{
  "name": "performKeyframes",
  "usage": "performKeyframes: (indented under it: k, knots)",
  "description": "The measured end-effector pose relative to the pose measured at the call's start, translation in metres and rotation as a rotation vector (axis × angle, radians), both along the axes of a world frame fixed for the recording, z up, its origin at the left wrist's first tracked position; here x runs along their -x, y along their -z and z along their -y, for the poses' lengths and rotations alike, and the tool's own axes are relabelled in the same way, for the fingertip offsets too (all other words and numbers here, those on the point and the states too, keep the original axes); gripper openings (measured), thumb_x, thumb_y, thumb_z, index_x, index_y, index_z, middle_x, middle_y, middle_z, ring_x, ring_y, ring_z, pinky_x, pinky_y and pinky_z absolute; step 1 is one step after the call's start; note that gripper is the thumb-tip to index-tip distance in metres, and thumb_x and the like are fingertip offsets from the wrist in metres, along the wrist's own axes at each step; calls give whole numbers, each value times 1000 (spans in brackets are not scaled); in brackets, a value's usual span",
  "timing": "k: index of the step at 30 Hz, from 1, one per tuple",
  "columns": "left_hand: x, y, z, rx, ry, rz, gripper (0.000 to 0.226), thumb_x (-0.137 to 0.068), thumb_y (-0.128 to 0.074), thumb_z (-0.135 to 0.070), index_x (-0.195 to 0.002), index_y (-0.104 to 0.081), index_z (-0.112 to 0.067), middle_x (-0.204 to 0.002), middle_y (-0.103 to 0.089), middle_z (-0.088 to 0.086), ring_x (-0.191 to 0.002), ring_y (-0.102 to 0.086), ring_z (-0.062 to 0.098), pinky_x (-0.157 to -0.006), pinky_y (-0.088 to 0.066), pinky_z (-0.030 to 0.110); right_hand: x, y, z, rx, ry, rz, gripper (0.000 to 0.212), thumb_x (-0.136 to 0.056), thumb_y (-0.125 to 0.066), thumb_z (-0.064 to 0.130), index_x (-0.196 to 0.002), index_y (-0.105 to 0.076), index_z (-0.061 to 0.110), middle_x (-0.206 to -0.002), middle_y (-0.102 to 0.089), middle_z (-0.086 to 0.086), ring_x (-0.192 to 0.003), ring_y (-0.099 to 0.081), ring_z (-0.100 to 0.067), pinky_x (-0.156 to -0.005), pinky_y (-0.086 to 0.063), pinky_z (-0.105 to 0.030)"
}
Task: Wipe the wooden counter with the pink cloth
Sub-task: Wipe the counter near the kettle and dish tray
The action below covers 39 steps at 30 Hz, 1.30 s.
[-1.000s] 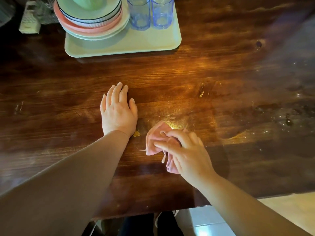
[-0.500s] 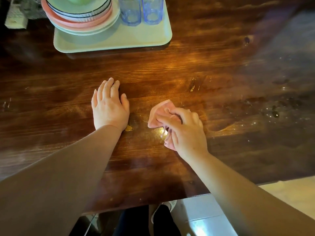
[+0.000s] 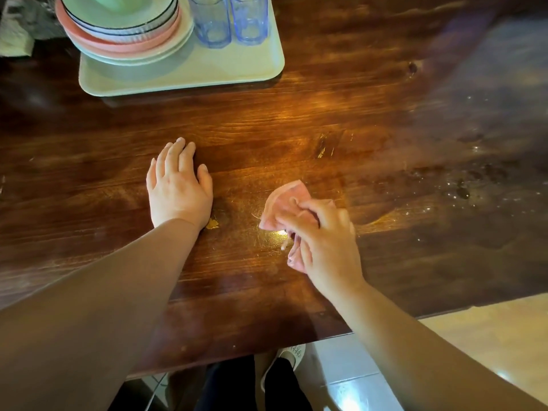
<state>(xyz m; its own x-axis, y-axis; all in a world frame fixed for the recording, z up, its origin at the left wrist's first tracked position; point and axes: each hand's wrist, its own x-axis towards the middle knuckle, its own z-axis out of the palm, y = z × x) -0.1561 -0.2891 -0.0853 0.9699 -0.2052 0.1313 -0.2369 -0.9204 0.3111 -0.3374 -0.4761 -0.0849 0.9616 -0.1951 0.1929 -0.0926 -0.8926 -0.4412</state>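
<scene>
In the upper left of the frame, a tray (image 3: 184,75) is carrying stacked plates (image 3: 124,40) and two glasses (image 3: 228,22). Left of centre, the left hand (image 3: 178,188) is lying flat with straight fingers on the wooden surface (image 3: 296,120). Right of centre, the right hand (image 3: 323,244) is gripping the pink cloth (image 3: 284,200), pressing it onto the surface.

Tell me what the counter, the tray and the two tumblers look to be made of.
Counter: dark wood with visible grain and a knot, glossy varnish reflecting light.
Tray: pale green, matte and smooth, likely plastic.
Tumblers: clear, blue-tinted, faceted; glass or acrylic, cannot tell.
</scene>
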Motion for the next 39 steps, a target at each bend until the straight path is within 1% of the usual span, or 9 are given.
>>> performKeyframes:
  k: [2, 5, 8, 11, 18, 24, 30, 35, 39]
  knots:
    - [-1, 0, 0, 2, 2, 4, 48, -104, -35, -35, -148, -41, -17, -157, -35, 2, -147, -23, 20, -123, -14, 42, 27, 3, -4, 0, -99, 29, 29, -94, -66, 26, -120, -71, 39, -134, -49, 7, -109, -48, -25, -87, -45, -42]
    - [-1, 1, -2, 8, 3, 5, 48, -104, -35, -36, -148, -40, -17, -157, -34, 2, -147, -23, 20, -123, -14, 42, 47, 1, 14, 16, -225, 14, 30, -98, -57, 27, -121, -72, 38, -135, -54, 4, -110, -50, -23, -92, -45, -43]
    - [-2, 1, -2, 2, 2, 8, 48, -104, -34, -36, -149, -40, -18, -157, -34, 1, -147, -23, 19, -123, -14, 41, 15, -3, 30, 23, -83, 12, 33, -99, -51, 25, -120, -74, 34, -131, -60, -3, -107, -52, -29, -86, -50, -52]
    - [-2, 3, -3, 1, 8, 9, 49, -104, -34, -37, -149, -40, -19, -157, -34, 1, -147, -23, 19, -123, -13, 41, -5, -6, 19, 4, 74, -8, 38, -94, -55, 18, -122, -73, 35, -133, -59, -1, -110, -50, -30, -88, -47, -48]
    - [-4, 7, -4, 9, 6, 31, 49, -103, -34, -37, -148, -40, -19, -156, -35, 2, -147, -24, 20, -123, -14, 41, 51, -4, 19, 15, -158, 1, 33, -101, -50, 25, -120, -73, 38, -132, -58, 2, -106, -53, -27, -87, -49, -47]
    - [-3, 8, -3, -1, 23, 42, 50, -103, -32, -37, -148, -39, -18, -157, -34, 2, -147, -23, 21, -122, -13, 41, 22, -5, 5, -10, 122, 12, 36, -96, -50, 23, -121, -72, 38, -132, -58, 1, -106, -51, -29, -85, -50, -50]
    - [-2, 8, -5, 2, 41, 35, 51, -104, -30, -38, -150, -37, -17, -158, -31, 3, -148, -21, 21, -123, -11, 41, 71, -2, 2, 26, -154, 2, 32, -96, -57, 23, -122, -73, 34, -131, -59, -1, -104, -51, -24, -85, -50, -46]
    - [-3, 8, -5, 2, 44, 62, 52, -103, -31, -38, -150, -36, -16, -158, -31, 5, -148, -22, 23, -123, -10, 43, 43, -6, -4, 9, 123, 20, 36, -96, -49, 25, -120, -74, 33, -129, -61, -1, -105, -53, -30, -83, -51, -47]
    - [4, -2, -7, 246, 41, 93, 56, -99, -48, -33, -149, -34, -11, -157, -29, 8, -145, -25, 25, -121, -16, 37, 78, -1, -31, -21, 43, 5, 36, -93, -51, 28, -121, -73, 36, -130, -57, 2, -102, -52, -27, -83, -49, -43]
